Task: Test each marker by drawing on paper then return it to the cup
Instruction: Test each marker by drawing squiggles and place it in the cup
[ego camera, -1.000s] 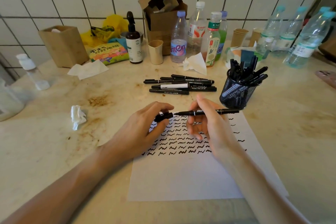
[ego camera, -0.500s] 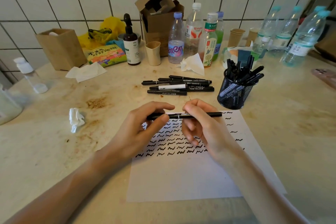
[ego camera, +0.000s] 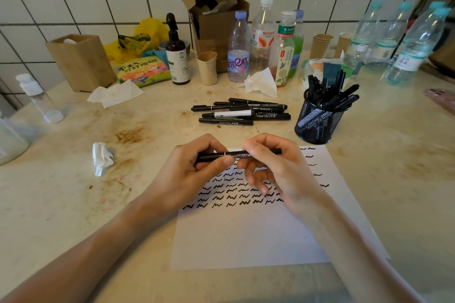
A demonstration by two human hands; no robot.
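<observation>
A black marker (ego camera: 237,155) lies level between both hands, its cap on, above the top edge of the white paper (ego camera: 258,236). My left hand (ego camera: 192,174) pinches its left end and my right hand (ego camera: 278,170) grips its right half. The paper carries several rows of black squiggles. A black mesh cup (ego camera: 317,120) with several black markers stands just beyond the paper's top right corner. A loose pile of markers (ego camera: 242,112) lies on the counter beyond my hands.
Bottles (ego camera: 263,39), a brown pump bottle (ego camera: 176,53), a cardboard box (ego camera: 216,19), a paper cup (ego camera: 207,67) and snack packets line the tiled wall. Crumpled tissues (ego camera: 102,157) lie at left. More water bottles (ego camera: 413,42) stand at the far right.
One second ago the cap in my left hand was apart from the marker in my right. The two came together, and now the capped marker is held by both hands.
</observation>
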